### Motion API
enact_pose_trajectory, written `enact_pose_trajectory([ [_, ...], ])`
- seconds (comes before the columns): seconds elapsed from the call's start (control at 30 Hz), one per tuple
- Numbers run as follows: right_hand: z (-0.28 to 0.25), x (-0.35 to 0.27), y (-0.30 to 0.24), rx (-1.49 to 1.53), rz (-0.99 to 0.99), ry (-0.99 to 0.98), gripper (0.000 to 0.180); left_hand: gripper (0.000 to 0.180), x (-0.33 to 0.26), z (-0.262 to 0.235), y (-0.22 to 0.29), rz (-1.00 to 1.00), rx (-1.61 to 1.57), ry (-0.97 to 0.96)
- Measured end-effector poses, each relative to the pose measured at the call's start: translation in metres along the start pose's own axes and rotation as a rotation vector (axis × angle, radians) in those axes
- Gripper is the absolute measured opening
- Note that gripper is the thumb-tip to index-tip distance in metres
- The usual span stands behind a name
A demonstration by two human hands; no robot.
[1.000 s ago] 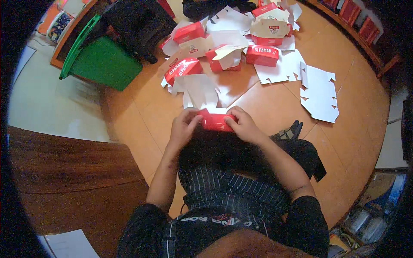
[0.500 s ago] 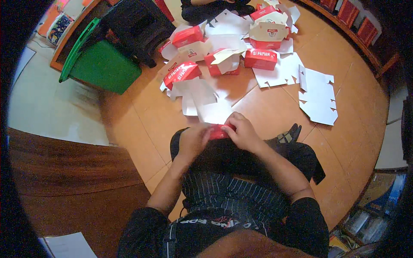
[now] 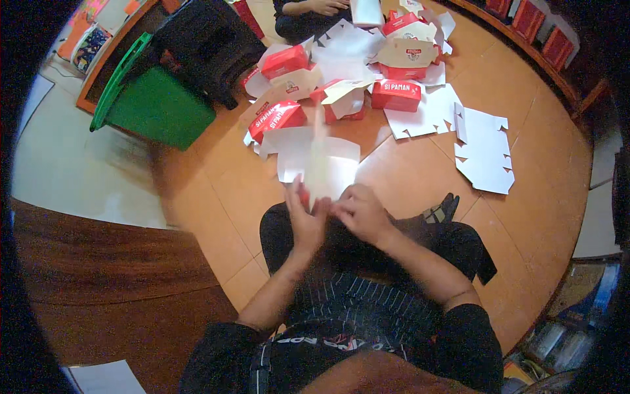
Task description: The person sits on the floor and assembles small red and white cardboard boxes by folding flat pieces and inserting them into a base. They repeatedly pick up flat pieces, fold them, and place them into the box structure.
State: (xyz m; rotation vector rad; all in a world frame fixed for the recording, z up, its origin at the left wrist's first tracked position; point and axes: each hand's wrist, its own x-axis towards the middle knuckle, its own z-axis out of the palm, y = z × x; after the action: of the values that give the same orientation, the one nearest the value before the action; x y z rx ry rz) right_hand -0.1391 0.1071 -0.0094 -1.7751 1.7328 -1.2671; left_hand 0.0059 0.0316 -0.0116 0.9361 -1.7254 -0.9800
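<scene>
Over my lap I hold a partly folded red and cream cardboard box [image 3: 317,172], smeared by motion, its long pale flap standing up and away from me. My left hand [image 3: 306,222] grips its left side, with the thumb and fingers around the card and a bit of red showing between them. At the near right edge, my right hand [image 3: 362,214] pinches the card with bent fingers; the exact grip is partly hidden. Just beyond, a white card blank [image 3: 295,154] lies on the tiled floor.
Several red and cream folded boxes [image 3: 396,96] lie in a pile ahead. Flat white blanks [image 3: 485,151] lie to the right. At the far side sits another person [image 3: 315,16], with a white card piece [image 3: 366,12] beside the hands. A green bin [image 3: 157,105] stands at the left.
The box in my hands has turned, and its flap now points upright and narrow. My left hand has opened around its side. White card has appeared beside the other person's hands.
</scene>
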Motion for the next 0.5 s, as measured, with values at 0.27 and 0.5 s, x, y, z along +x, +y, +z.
enact_pose_trajectory([
  [0.27, -0.024, 0.025, 0.048, 0.403, 0.406, 0.470, 0.043, 0.031, 0.038, -0.040, -0.027, -0.088, -0.051, -0.205],
  [0.5, -0.023, 0.014, 0.069, 0.897, 0.075, -0.059, 0.036, 0.024, 0.042, -0.040, -0.030, -0.029, -0.523, -0.494],
])
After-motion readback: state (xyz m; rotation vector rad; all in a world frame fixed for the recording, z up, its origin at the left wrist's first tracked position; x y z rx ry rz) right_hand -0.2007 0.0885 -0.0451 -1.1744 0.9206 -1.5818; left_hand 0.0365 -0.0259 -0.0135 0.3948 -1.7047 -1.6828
